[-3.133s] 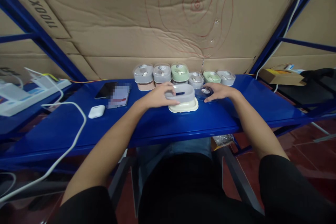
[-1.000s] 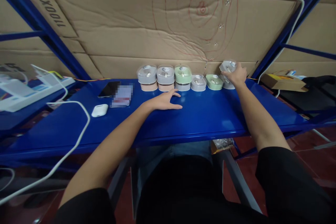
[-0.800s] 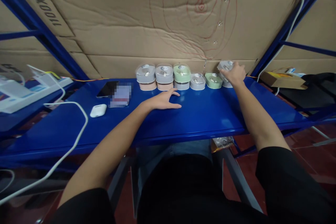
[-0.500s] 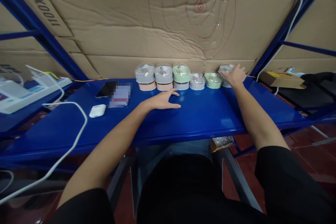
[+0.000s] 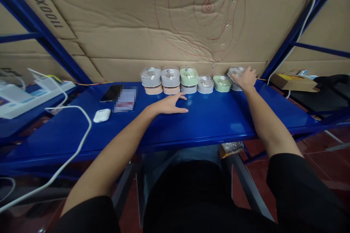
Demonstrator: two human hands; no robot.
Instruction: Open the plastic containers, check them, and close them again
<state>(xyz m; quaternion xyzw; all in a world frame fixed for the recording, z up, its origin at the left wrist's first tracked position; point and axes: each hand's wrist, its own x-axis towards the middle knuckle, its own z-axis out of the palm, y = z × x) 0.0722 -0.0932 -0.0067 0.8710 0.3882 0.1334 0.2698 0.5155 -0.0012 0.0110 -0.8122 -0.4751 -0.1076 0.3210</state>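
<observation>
At the right end of a row of small lidded boxes, my right hand (image 5: 245, 79) grips a grey lidded box (image 5: 235, 71), which sits on another box mostly hidden by the hand. Left of it stand a single green box (image 5: 222, 83) and a single grey box (image 5: 205, 85). Farther left are three two-high stacks: a green box (image 5: 188, 75) over a grey one, then a grey box (image 5: 171, 76) and another grey box (image 5: 151, 76), each over a peach one. My left hand (image 5: 172, 104) rests open on the blue shelf (image 5: 207, 123), just in front of the stacks, holding nothing.
A white earbud case (image 5: 102, 115), a dark phone (image 5: 111, 93) and a blurred-out phone-like item (image 5: 125, 100) lie to the left. A white cable (image 5: 82, 134) loops past a power strip (image 5: 35, 98). Cardboard (image 5: 123, 14) backs the shelf; blue posts (image 5: 298, 32) flank it.
</observation>
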